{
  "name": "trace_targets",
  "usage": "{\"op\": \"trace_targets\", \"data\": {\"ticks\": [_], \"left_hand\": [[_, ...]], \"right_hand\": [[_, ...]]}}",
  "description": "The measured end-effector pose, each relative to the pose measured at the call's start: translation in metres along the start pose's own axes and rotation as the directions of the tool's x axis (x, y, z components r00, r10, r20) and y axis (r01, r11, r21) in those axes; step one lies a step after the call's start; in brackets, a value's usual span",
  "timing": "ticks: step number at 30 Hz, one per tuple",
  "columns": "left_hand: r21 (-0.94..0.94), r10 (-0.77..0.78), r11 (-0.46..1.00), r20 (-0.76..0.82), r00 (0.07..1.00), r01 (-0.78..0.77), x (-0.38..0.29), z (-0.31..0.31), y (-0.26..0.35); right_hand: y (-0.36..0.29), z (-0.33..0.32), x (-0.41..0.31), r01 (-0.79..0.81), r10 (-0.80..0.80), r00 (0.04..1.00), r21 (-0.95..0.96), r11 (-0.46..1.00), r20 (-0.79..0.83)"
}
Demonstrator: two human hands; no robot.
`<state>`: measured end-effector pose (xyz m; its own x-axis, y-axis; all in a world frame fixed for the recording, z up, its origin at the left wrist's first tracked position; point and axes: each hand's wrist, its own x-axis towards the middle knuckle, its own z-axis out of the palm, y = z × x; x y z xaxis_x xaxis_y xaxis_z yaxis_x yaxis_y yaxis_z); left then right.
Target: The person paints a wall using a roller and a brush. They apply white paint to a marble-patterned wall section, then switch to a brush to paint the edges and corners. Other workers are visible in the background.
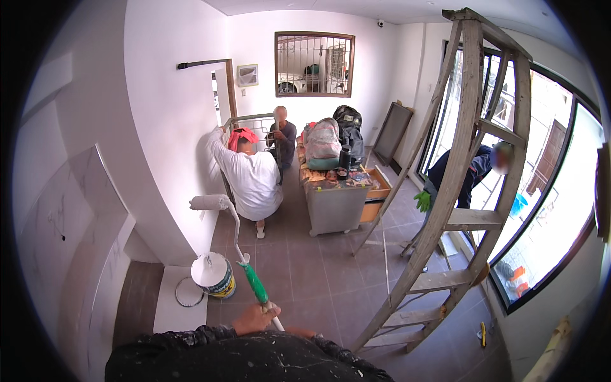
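A paint roller [209, 202] with a white-coated sleeve and a green handle slants up and left in front of me. My left hand [255, 318] is closed around the pole just under the green grip. Lower on the pole, near my body, only part of my right hand [297, 331] shows; its fingers are hidden by my black, paint-flecked shirt. An open paint bucket [210, 270] with white paint inside stands on the floor left of the roller frame, beside a white sheet [176, 305] that has a wire ring [183, 297] lying on it.
A wooden stepladder [432, 253] rises at the right. Two people crouch by a metal grille [253, 116]; another person bends behind the ladder. Backpacks [322, 143] and a black bottle [344, 162] stand on a covered grey cabinet [335, 210]. A yellow-handled tool [483, 334] lies at lower right.
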<state>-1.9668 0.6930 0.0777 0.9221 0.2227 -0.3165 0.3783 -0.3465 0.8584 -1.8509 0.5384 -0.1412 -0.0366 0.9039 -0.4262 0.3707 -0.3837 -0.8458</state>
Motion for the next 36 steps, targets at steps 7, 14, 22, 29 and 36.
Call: {"op": "trace_targets", "data": {"ticks": [7,14,22,29,36], "left_hand": [[-0.103,0.059,0.993,0.038,0.998,-0.055,0.005,0.0,-0.004],[-0.035,0.053,0.998,0.008,0.999,-0.053,0.008,0.001,-0.009],[-0.061,0.034,0.998,0.02,0.999,-0.033,0.007,0.003,-0.013],[-0.087,0.031,0.996,0.039,0.999,-0.027,0.004,0.002,-0.008],[-0.135,0.057,0.989,0.028,0.998,-0.053,-0.003,0.004,0.001]], "right_hand": [[-0.001,-0.004,-0.001,0.004,-0.004,1.0,0.006,1.0,-0.017],[0.003,-0.004,-0.003,0.018,-0.018,0.999,0.013,1.0,-0.028],[0.005,-0.001,-0.006,0.022,-0.022,1.0,0.02,1.0,-0.017],[0.004,-0.005,-0.007,0.006,-0.005,1.0,0.015,1.0,-0.008],[0.0,-0.004,-0.005,-0.009,0.009,1.0,0.006,1.0,-0.012]]}}
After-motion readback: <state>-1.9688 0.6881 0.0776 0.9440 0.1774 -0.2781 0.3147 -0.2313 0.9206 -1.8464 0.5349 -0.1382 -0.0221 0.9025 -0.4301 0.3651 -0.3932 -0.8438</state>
